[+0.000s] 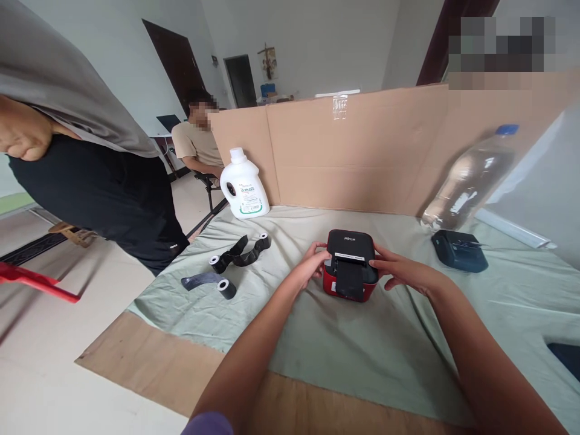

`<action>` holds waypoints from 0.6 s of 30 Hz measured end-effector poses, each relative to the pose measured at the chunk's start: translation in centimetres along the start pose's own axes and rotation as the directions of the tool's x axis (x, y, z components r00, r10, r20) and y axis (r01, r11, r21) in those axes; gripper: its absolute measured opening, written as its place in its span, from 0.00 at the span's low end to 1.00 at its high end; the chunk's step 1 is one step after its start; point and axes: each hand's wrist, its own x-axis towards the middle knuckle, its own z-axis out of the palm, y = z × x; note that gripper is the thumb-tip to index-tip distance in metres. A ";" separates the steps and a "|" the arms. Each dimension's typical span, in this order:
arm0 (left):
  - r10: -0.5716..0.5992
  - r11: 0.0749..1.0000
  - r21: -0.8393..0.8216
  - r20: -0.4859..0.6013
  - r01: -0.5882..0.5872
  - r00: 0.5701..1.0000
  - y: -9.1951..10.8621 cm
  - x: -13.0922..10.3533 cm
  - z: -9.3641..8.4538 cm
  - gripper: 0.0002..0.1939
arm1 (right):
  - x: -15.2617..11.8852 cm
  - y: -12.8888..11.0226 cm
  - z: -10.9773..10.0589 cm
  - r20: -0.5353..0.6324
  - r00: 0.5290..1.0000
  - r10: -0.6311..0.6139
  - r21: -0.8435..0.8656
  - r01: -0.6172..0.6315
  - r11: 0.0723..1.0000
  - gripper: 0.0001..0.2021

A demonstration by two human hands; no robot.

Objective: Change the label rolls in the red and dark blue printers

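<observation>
A small red and black label printer (350, 244) stands upright on the green cloth in front of me. From the slot in its top a dark strip (349, 281) hangs down over the front. My left hand (312, 264) grips the printer's left side, thumb near the top edge and other fingers partly hidden. Against the right side presses my right hand (401, 270), its fingertips at the upper edge. To the left lie a dark roll (226, 289) and two more rolls, one of them the black roll (217, 263), with loose strips unwound between and beside them.
A white detergent bottle (247, 187) and a cardboard panel (348, 163) stand at the back. At right are a large clear plastic bottle (471, 178) and a dark device (458, 251). One person stands close at left; another person (197, 139) sits farther back.
</observation>
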 end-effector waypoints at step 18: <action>0.219 0.957 -0.155 -0.164 -0.244 0.962 4.0 -0.9 -2.5 0.13 | 3.5 0.4 7.8 -0.339 0.703 -0.625 -0.550 0.391 0.738 0.44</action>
